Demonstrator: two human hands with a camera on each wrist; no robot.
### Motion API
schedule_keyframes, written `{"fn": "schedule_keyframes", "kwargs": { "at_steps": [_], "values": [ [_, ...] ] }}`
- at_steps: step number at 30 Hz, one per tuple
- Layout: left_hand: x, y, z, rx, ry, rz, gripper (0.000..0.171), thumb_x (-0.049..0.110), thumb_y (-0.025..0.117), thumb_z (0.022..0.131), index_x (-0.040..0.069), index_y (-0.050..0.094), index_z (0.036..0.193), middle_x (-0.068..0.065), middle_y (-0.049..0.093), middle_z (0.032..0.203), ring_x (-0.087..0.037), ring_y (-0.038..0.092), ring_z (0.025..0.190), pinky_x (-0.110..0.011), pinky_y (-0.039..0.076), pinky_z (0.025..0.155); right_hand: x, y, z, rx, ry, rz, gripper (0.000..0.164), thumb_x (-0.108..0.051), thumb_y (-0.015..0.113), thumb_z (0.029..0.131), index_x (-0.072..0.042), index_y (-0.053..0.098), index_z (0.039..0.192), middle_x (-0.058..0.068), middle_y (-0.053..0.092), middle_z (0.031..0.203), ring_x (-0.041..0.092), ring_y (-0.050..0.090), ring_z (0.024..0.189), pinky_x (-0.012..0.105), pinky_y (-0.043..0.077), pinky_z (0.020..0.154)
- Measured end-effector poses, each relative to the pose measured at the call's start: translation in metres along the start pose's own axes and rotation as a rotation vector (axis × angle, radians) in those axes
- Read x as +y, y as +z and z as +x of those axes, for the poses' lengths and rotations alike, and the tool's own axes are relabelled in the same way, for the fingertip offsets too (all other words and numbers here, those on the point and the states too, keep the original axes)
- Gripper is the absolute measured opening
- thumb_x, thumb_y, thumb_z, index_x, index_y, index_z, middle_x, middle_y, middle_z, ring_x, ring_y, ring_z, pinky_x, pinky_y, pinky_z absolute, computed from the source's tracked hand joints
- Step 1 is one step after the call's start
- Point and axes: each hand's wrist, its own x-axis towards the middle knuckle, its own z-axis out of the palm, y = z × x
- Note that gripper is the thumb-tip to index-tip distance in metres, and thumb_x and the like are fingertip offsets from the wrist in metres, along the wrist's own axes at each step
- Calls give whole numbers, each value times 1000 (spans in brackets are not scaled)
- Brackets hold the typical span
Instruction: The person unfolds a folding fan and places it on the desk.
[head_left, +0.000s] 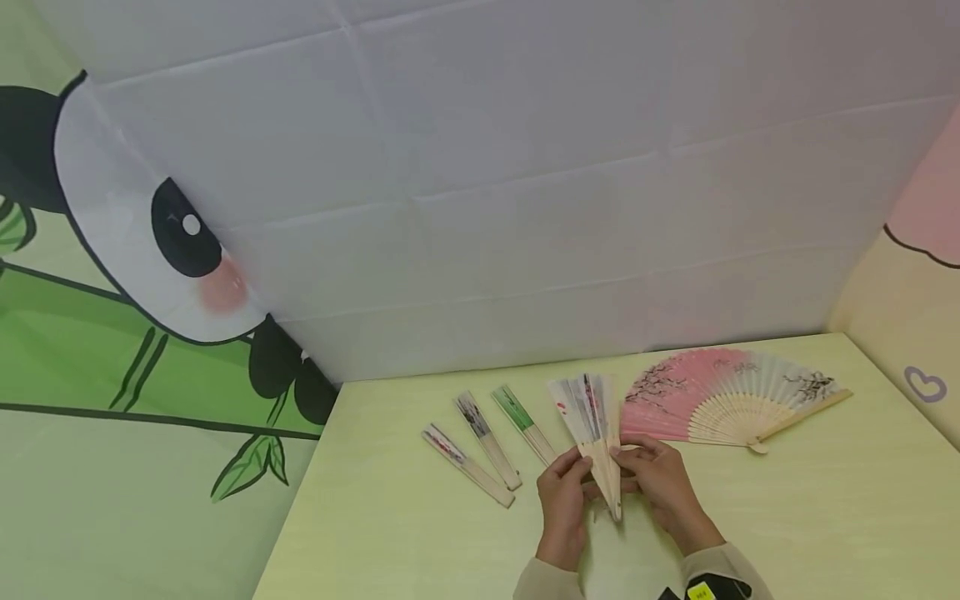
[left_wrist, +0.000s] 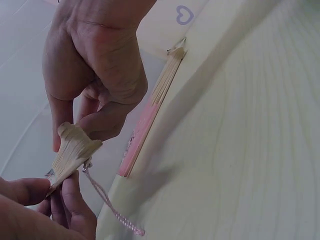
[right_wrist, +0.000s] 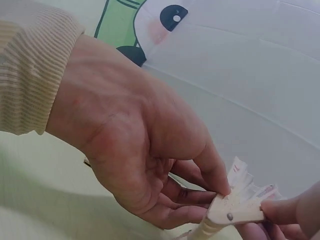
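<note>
Both hands hold a partly spread white folding fan (head_left: 588, 412) with red and dark markings, its pale ribs converging toward the person. My left hand (head_left: 564, 504) pinches the outer rib on the left side. On the opposite side, my right hand (head_left: 663, 483) pinches the other outer rib between thumb and fingers. A pale pink tassel (left_wrist: 116, 207) hangs from the rivet end in the left wrist view. Seen from the right wrist, the folded paper (right_wrist: 242, 182) rises between the two hands. Close left of the hands lies a closed green fan (head_left: 521, 421).
Two more closed fans, one grey-patterned (head_left: 486, 437) and one red-patterned (head_left: 467, 462), lie left on the pale yellow-green table (head_left: 390, 533). A fully spread pink and white fan (head_left: 675, 396) lies at the back right. A white cloth wall (head_left: 525, 208) stands behind the table.
</note>
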Motion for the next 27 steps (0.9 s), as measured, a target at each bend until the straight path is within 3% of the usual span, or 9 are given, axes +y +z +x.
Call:
{"fn": "schedule_keyframes", "kwargs": {
  "at_steps": [5, 11, 18, 27],
  "values": [
    [-1, 0, 0, 26, 31, -10, 42, -1, 66, 95, -15, 62, 135, -10, 67, 101, -13, 68, 84, -20, 58, 60, 0, -2, 0, 18, -10, -2, 38, -4, 66, 104, 11, 54, 137, 2, 75, 87, 11, 71, 74, 26, 63, 64],
    [-2, 0, -1, 72, 53, -35, 61, -7, 63, 94, -16, 44, 151, -11, 62, 101, -12, 66, 80, -21, 59, 60, -1, -6, -3, 57, -4, -14, 30, -2, 63, 105, 8, 49, 129, -2, 72, 83, 8, 68, 70, 25, 61, 61],
    [-3, 0, -5, 116, 61, -79, 68, -10, 63, 93, -17, 35, 154, -11, 59, 97, -13, 65, 80, -21, 59, 60, -5, -12, -8, 58, -9, 19, 37, 2, 56, 106, 13, 38, 136, -2, 65, 84, 7, 67, 70, 23, 61, 62],
    [-7, 6, -7, 201, 89, -158, 72, -11, 63, 90, -19, 32, 154, -6, 56, 93, -12, 66, 71, -21, 59, 57, -5, -22, -13, 73, 1, 111, 23, 5, 53, 107, 4, 37, 123, -1, 61, 84, 9, 70, 73, 25, 64, 69]
  ]
}}
